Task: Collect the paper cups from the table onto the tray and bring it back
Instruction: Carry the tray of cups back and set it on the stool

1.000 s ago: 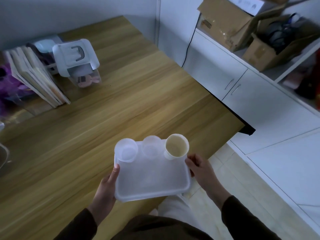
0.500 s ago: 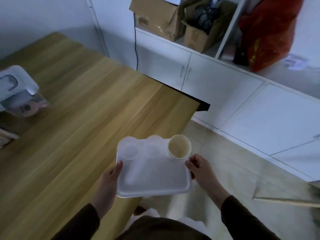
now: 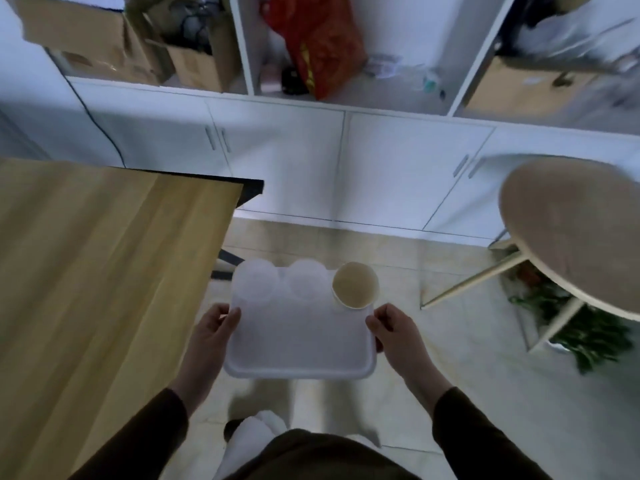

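Note:
I carry a white plastic tray (image 3: 301, 344) level in front of me, over the tiled floor. My left hand (image 3: 213, 336) grips its left edge and my right hand (image 3: 394, 329) grips its right edge. Three paper cups stand upright along the tray's far edge: a white one (image 3: 254, 284) at the left, a white one (image 3: 306, 280) in the middle, and one with a tan inside (image 3: 355, 285) at the right. The wooden table (image 3: 86, 271) lies to my left, its corner just beyond the tray.
White cabinets (image 3: 346, 161) run across ahead, with cardboard boxes (image 3: 86, 32) and a red bag (image 3: 318, 43) on the shelves above. A round wooden stool (image 3: 575, 233) stands at the right with green plants (image 3: 588, 337) under it. Tiled floor (image 3: 415, 271) lies ahead.
The view has swung right, away from the table. The tray with its cups has left the tabletop edge and is now over the floor. Both hands keep their grip.

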